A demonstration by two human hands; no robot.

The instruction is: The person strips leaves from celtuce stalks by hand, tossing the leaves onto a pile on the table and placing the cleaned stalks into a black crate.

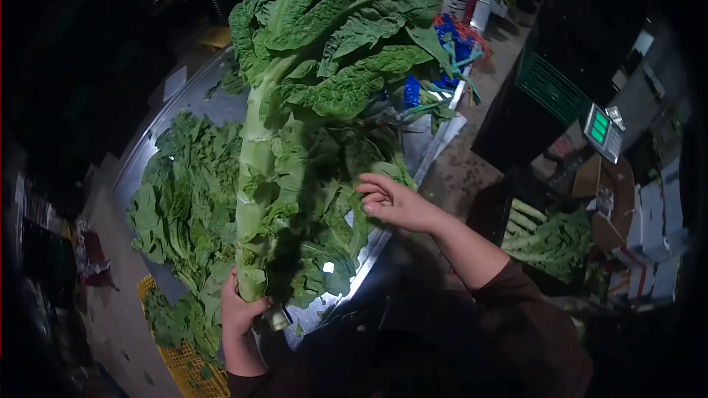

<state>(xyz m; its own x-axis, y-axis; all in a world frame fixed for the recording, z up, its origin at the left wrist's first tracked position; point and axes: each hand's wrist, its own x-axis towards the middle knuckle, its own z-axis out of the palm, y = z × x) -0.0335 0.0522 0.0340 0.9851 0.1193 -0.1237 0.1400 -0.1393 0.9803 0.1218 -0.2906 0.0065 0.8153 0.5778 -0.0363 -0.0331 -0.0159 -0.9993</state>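
A long, thick-stemmed leafy vegetable [254, 136] stands nearly upright in front of me, its broad green leaves spreading at the top. My left hand [239, 309] is wrapped round the lower end of its pale stem. To the right of the stem, my right hand [387, 203] hangs apart from it with curled fingers; nothing shows between them. Behind the stem, loose green leaves [192, 184] are heaped on a shiny metal table [228, 107].
A yellow crate [195, 368] with leaves is at the lower left. On the right are a green crate [553, 87], a scale with a lit green display [603, 133], a cardboard box [616, 199] and more stemmed vegetables [549, 239]. Blue and red ties [457, 40] lie at the table's far end.
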